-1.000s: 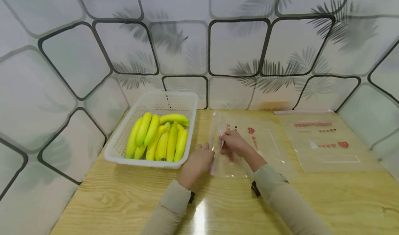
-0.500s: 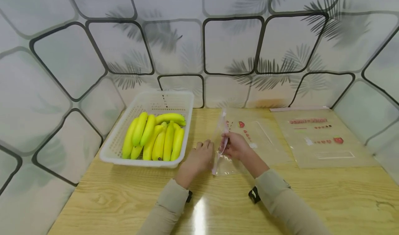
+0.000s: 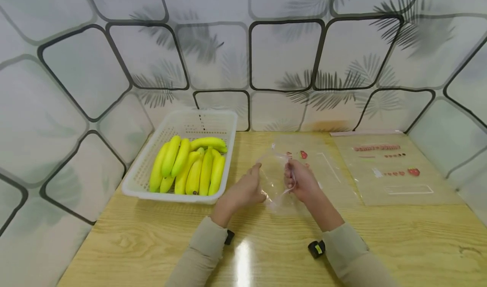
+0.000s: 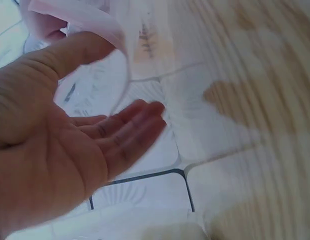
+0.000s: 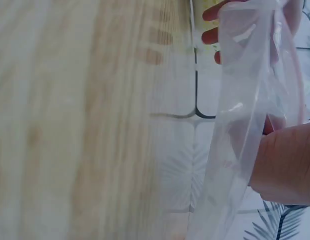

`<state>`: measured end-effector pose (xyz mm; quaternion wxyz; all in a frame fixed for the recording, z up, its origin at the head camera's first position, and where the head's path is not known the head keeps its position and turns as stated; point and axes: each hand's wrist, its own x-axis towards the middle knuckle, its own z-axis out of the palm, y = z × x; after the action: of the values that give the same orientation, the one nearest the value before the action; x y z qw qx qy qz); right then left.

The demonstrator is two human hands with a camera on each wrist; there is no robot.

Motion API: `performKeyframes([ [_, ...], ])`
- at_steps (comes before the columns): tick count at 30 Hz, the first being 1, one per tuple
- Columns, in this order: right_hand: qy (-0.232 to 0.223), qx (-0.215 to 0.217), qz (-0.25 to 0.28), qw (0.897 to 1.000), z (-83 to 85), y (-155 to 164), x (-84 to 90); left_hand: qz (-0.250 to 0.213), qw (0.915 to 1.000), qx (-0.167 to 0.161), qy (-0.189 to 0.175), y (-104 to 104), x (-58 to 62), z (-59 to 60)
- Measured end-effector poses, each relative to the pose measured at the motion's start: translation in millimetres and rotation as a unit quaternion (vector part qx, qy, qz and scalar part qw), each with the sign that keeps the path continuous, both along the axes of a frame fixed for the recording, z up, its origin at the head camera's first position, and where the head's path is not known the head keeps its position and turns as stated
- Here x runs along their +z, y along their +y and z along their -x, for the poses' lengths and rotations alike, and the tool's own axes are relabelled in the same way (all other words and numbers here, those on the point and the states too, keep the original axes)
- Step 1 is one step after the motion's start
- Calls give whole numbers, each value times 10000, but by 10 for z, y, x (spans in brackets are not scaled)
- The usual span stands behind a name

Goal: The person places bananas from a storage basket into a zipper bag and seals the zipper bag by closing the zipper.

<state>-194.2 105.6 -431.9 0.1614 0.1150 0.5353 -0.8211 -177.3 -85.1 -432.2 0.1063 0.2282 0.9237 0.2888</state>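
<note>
A clear plastic bag (image 3: 279, 181) lies near the middle of the table (image 3: 380, 236), its mouth lifted. The right hand (image 3: 302, 181) pinches one lip; the left hand (image 3: 247, 189), fingers straight, touches the other. The film looks light, limp and slippery, best held by its stiffer zip strip.
</note>
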Motion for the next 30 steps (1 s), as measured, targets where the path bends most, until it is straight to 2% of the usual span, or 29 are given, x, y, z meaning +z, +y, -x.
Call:
performKeyframes([
  [2,132,-92,-348,9993,-21,30,13,-509,9984,-15,-228,7,14,4],
  [4,292,-108,-729,9969,-34,53,24,-1041,9934,80,-467,22,23,4],
  [8,573,45,-803,9951,-58,88,53,-1811,9799,516,-658,51,36,-3],
  [10,660,157,-569,9961,-67,114,72,-1883,9777,702,-616,54,31,-6],
  [13,688,202,-239,9971,-78,183,96,-1796,9798,736,-474,54,0,3],
  [17,510,142,151,9985,-71,268,121,-1656,9843,423,-436,65,-38,24],
  [20,233,271,869,9956,-53,338,157,-1645,9848,194,-525,83,-39,28],
  [22,-6,379,1664,9853,-36,401,185,-1607,9852,131,-575,94,-27,24],
  [26,-468,580,3072,9487,0,521,225,-1486,9867,164,-638,102,-2,19],
  [27,-515,641,3359,9383,6,537,226,-1430,9877,180,-605,101,3,20],
  [30,-525,813,3887,9162,0,540,247,-1265,9906,246,-457,102,13,25],
])
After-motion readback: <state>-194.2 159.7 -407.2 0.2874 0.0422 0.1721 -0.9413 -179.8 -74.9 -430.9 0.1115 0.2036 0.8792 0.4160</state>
